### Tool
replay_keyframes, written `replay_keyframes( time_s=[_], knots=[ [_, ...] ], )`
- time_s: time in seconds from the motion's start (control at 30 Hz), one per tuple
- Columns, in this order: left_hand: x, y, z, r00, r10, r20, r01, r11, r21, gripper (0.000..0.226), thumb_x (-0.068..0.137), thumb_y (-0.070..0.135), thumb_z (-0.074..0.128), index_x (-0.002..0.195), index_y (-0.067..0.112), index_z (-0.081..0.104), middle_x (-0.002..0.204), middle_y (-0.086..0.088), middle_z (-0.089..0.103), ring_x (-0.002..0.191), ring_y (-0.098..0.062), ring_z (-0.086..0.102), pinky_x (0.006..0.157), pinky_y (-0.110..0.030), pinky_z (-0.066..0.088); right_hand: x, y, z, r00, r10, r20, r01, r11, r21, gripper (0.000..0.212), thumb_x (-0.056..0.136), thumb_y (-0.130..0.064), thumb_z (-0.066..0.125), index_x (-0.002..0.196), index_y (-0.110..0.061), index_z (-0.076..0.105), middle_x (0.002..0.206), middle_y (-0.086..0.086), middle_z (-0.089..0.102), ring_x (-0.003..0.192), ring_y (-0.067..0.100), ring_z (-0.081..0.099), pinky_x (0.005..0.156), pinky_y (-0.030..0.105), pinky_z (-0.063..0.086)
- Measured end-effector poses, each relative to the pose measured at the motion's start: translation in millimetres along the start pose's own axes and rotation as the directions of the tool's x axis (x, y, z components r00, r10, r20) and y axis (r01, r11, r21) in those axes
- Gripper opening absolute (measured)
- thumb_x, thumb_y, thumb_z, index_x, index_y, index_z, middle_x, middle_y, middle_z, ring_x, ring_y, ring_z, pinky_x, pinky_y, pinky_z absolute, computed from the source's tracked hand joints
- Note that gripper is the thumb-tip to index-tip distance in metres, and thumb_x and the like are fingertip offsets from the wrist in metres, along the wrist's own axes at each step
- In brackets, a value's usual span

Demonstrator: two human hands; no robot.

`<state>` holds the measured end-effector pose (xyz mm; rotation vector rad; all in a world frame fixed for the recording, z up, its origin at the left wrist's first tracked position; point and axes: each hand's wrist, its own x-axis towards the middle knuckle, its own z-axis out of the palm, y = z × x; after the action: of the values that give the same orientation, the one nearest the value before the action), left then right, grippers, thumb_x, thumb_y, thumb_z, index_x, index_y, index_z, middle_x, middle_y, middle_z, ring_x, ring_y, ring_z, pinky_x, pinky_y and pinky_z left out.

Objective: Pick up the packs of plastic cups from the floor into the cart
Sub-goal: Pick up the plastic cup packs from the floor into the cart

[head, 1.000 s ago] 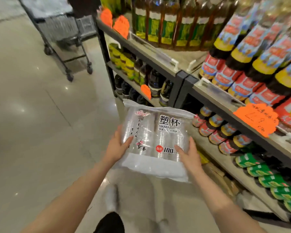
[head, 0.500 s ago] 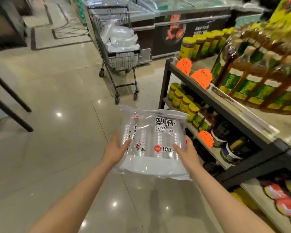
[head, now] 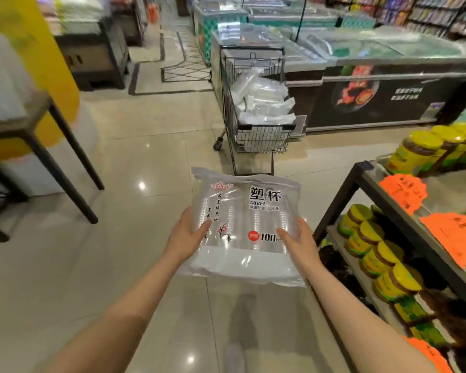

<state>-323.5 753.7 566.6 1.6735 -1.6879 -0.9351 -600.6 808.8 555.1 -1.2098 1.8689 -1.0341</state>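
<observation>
Closest in, 2 bare forearms reach forward over the glossy tiled floor (head: 65, 265). The left hand (head: 184, 238) and the right hand (head: 301, 244) carry a pack of plastic cups (head: 244, 227) between them, held up in the air above the floor. Each hand clasps 1 side edge of the pack, thumb lying on the printed top face and the rest of the fingers wrapped out of sight underneath. The clear bag shows rows of stacked cups, black characters and "100" printed near its lower edge.

To the right, just beside the pack, stands a dark-framed shelf (head: 361, 170) loaded with yellow-lidded jars (head: 382, 254) and hung with orange price tags (head: 404, 192). To the left, the black legs of a worktop (head: 19, 122) angle down to the floor, in front of a yellow pillar (head: 38, 49).

Farther ahead, straight beyond the pack, a wire cart (head: 256, 135) stands on the floor, already heaped with similar clear packs (head: 264, 103) that rise above its rim. Behind and to the right of the cart runs a long chest freezer (head: 388, 103) with a dark front panel and glass lids.
</observation>
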Motion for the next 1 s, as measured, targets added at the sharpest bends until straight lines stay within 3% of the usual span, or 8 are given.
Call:
replay_keyframes(
  time_s=[0.17, 0.3, 0.4, 0.53, 0.73, 1.0],
  knots=[
    [98, 15, -11, 0.998, -0.002, -0.069, 0.002, 1.000, 0.013, 0.060, 0.093, 0.041, 0.055, 0.143, 0.016, 0.034, 0.141, -0.002, 0.048, 0.128, -0.025, 0.045, 0.090, -0.024, 0.032, 107, -32, 24, 0.999, -0.011, 0.035, 0.010, 1.000, 0.023, 0.080, 0.086, -0.047, 0.062, 0.150, -0.022, 0.021, 0.153, 0.002, 0.029, 0.139, 0.021, 0.031, 0.107, 0.036, 0.029],
    [169, 13, -21, 0.997, -0.022, -0.076, 0.022, 1.000, -0.004, 0.064, 0.091, 0.047, 0.054, 0.144, 0.017, 0.032, 0.141, -0.001, 0.049, 0.128, -0.026, 0.046, 0.093, -0.028, 0.035, 171, -59, 44, 0.999, -0.007, 0.047, 0.006, 0.999, 0.034, 0.080, 0.086, -0.049, 0.062, 0.150, -0.024, 0.020, 0.155, -0.001, 0.026, 0.140, 0.021, 0.028, 0.110, 0.039, 0.028],
    [227, 12, -31, 0.997, -0.015, -0.077, 0.016, 1.000, 0.012, 0.060, 0.092, 0.043, 0.054, 0.142, 0.016, 0.033, 0.138, -0.002, 0.050, 0.126, -0.027, 0.047, 0.085, -0.026, 0.033, 218, -76, 62, 0.999, 0.010, 0.038, -0.011, 0.999, 0.047, 0.082, 0.085, -0.049, 0.062, 0.150, -0.024, 0.019, 0.155, -0.001, 0.028, 0.139, 0.022, 0.031, 0.112, 0.042, 0.030],
    [314, 3, -46, 0.999, -0.024, -0.042, 0.024, 1.000, -0.014, 0.067, 0.090, 0.047, 0.055, 0.144, 0.017, 0.030, 0.140, -0.003, 0.050, 0.127, -0.026, 0.047, 0.096, -0.031, 0.037, 288, -102, 93, 1.000, 0.018, 0.013, -0.019, 0.999, 0.041, 0.079, 0.085, -0.043, 0.064, 0.148, -0.021, 0.023, 0.151, 0.004, 0.034, 0.137, 0.023, 0.036, 0.110, 0.043, 0.033],
    [455, -1, -83, 0.999, 0.024, 0.021, -0.024, 0.999, -0.039, 0.053, 0.091, 0.044, 0.056, 0.135, 0.021, 0.039, 0.120, -0.001, 0.061, 0.111, -0.024, 0.057, 0.086, -0.032, 0.043, 389, -144, 152, 0.995, 0.086, -0.047, -0.082, 0.993, 0.083, 0.081, 0.083, -0.047, 0.065, 0.148, -0.022, 0.023, 0.151, 0.006, 0.035, 0.135, 0.024, 0.039, 0.110, 0.046, 0.034],
    [624, 7, -105, 0.991, 0.086, 0.100, -0.089, 0.996, 0.018, 0.054, 0.092, 0.046, 0.053, 0.138, 0.024, 0.036, 0.127, 0.002, 0.056, 0.115, -0.024, 0.052, 0.081, -0.029, 0.036, 515, -192, 197, 0.981, 0.128, -0.147, -0.117, 0.990, 0.076, 0.079, 0.084, -0.044, 0.066, 0.147, -0.021, 0.025, 0.148, 0.003, 0.038, 0.134, 0.023, 0.039, 0.110, 0.045, 0.032]
  ],
)
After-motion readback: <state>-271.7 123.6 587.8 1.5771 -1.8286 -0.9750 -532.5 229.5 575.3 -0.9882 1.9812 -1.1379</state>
